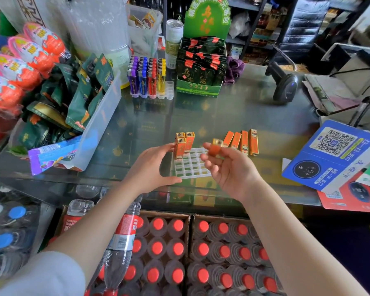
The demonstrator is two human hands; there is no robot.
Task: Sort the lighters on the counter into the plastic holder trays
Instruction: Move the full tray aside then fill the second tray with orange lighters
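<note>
Head view. White gridded plastic holder tray (190, 165) sits on the glass counter (254, 107). Three orange-and-gold rectangular lighters (184, 144) stand upright in its far-left cells. Left hand (154, 167) is spread wide beside the tray's left edge, thumb at the near corner, fingertips near the standing lighters; it appears to steady the tray, gripping nothing. Right hand (226, 167) pinches one orange lighter (215, 148), blurred, above the tray's right side. Four more orange lighters (241, 142) lie on the counter just beyond the tray.

Step judged: mid-insertion, early in the fill. Next move calls for turning the held lighter upright and lowering it into an empty cell.
</note>
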